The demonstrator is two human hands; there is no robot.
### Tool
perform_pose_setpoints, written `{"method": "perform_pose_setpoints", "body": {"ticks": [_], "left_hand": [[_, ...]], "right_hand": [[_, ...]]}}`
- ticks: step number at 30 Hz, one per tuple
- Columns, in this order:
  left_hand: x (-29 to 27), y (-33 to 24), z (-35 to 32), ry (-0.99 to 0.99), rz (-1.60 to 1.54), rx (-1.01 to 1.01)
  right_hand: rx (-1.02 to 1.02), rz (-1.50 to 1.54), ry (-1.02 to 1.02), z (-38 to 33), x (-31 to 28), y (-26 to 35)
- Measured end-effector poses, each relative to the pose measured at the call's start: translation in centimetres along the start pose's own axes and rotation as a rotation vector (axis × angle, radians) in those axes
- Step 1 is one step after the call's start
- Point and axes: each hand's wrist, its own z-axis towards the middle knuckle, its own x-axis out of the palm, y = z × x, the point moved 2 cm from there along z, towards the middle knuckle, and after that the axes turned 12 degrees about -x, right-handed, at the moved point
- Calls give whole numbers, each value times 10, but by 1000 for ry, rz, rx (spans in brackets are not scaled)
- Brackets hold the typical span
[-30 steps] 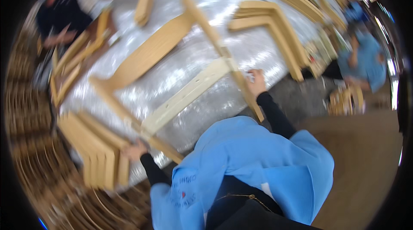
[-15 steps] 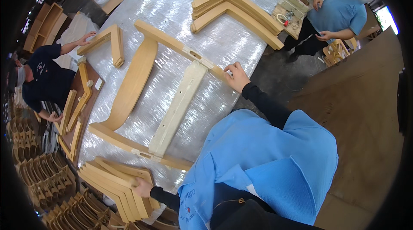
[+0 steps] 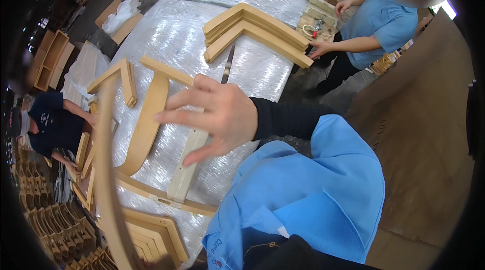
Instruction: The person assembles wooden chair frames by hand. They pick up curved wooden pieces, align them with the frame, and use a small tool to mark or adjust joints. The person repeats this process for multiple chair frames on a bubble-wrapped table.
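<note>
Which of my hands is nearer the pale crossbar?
Right. Your right hand, spread open, covers the pale crossbar's far end in view. Your left hand can't be made out clearly; it seems to be low, by the bottom edge, farther away.

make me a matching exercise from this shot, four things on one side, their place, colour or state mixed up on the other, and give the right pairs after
Things
1. right hand
2. narrow curved wooden piece
3. crossbar
4. cardboard box

Place, colour or state
A. off-white, partly hidden from view by fingers and thumb
B. white plastic bulging out of it
C. emerging from a black sleeve, thin dark tool jutting up beside it
D. blurred, running tall up the left part of the picture

Pairs: 1-C, 2-D, 3-A, 4-B
</note>
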Motion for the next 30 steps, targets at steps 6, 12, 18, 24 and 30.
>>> {"method": "perform_pose_setpoints", "body": {"ticks": [6,12,18,24,30], "left_hand": [[46,-57,134,719,-133,375],[193,-130,250,611,-21,442],[281,-160,263,311,26,756],[311,-114,301,255,-33,638],[310,-88,303,224,-21,605]], "right_hand": [[-3,20,640,-1,-61,13],[590,-17,558,-46,-125,20],[602,-230,597,-72,-137,-27],[670,-228,682,-75,-121,-65],[556,-244,765,-74,-107,-68]]}}
